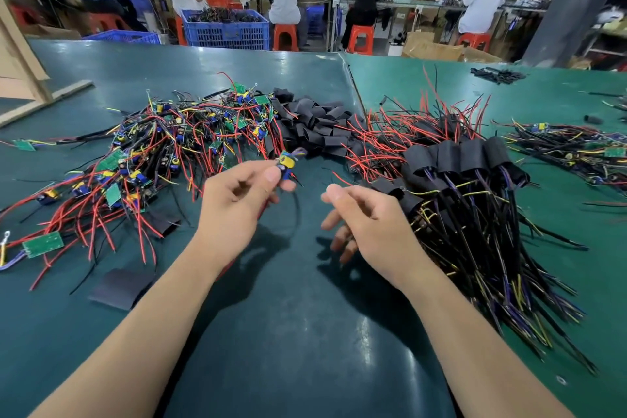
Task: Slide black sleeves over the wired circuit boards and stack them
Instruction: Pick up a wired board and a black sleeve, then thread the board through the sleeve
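Fingers (271, 176) of left hand (234, 204) around unlabelled circuit board (286, 163)

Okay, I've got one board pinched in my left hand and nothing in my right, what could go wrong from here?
1. The board in your left hand trails wires toward the bare-board pile; lifting may drag neighbours along.
2. Your right hand holds no sleeve yet; reaching for the loose sleeves crosses red wires that could snag.

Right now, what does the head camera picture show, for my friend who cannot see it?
A person's left hand pinches a small wired circuit board above a green table, while the right hand hovers open beside it. Bare boards lie tangled at left, loose black sleeves behind, and sleeved boards are stacked at right.
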